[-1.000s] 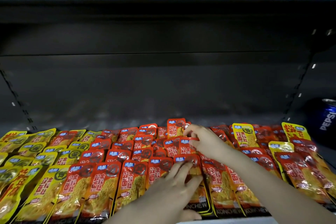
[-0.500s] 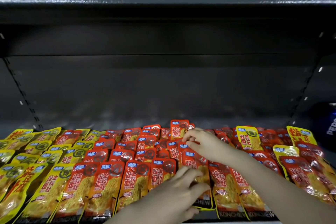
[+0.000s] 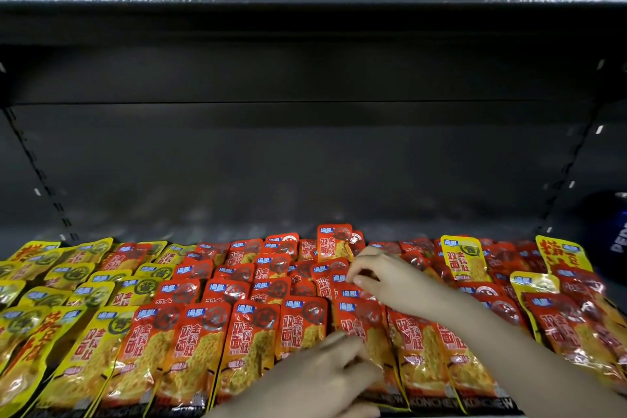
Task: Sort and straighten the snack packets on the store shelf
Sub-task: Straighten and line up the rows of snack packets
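Red snack packets [image 3: 244,336] lie in overlapping rows across the middle and right of the shelf. Yellow packets [image 3: 84,336] fill the left. My left hand [image 3: 322,373] lies with its fingers stretched over the lower part of a front-row red packet [image 3: 368,322]. My right hand [image 3: 390,278] reaches in from the right, and its curled fingers pinch the top edge of a red packet [image 3: 342,294] in the row behind. At the back, one red packet [image 3: 332,243] stands up above the rest. A yellow packet [image 3: 463,263] sits among the red ones on the right.
Two more yellow packets [image 3: 561,255] [image 3: 532,283] lie in the red area at far right. A blue Pepsi can [image 3: 619,241] stands at the right edge. The dark back panel [image 3: 305,163] and the upper shelf [image 3: 305,21] close in the space above.
My right hand has slid a little toward the front and settled on a packet's top edge. My left hand stays on the front packet. The view has tilted slightly upward.
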Motion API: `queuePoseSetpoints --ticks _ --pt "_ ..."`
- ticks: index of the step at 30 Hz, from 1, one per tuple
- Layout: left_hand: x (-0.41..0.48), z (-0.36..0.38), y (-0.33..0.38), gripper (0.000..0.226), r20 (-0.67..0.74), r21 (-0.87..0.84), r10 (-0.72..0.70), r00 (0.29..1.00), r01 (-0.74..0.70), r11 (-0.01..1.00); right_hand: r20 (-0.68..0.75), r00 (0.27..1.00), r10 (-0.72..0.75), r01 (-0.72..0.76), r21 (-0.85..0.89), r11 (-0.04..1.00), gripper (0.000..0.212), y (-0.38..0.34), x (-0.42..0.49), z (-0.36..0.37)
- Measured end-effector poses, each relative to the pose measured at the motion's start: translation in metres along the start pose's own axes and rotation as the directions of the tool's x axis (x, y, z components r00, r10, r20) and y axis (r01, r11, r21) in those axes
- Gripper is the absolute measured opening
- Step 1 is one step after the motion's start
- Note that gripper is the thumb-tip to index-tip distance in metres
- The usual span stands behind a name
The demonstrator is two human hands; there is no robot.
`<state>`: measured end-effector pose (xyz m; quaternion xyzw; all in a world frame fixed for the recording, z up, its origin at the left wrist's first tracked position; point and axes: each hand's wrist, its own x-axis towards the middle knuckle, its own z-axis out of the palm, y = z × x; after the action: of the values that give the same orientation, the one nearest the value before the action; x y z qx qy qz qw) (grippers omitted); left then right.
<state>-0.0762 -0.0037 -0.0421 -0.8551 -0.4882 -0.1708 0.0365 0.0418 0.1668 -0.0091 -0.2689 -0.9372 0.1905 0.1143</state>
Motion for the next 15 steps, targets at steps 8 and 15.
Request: queuePoseSetpoints --ticks 8,15 --pt "-0.004 0.003 0.001 0.019 0.044 0.191 -0.019 0.999 0.01 0.981 -0.13 0.991 -0.031 0.032 0.003 0.999 0.019 -0.003 -0.018 -0.001" --pt "0.001 0.004 -0.002 0.009 -0.124 0.149 0.007 0.992 0.012 0.989 0.13 0.981 -0.145 0.16 -0.109 0.981 0.073 -0.008 -0.052 -0.001"
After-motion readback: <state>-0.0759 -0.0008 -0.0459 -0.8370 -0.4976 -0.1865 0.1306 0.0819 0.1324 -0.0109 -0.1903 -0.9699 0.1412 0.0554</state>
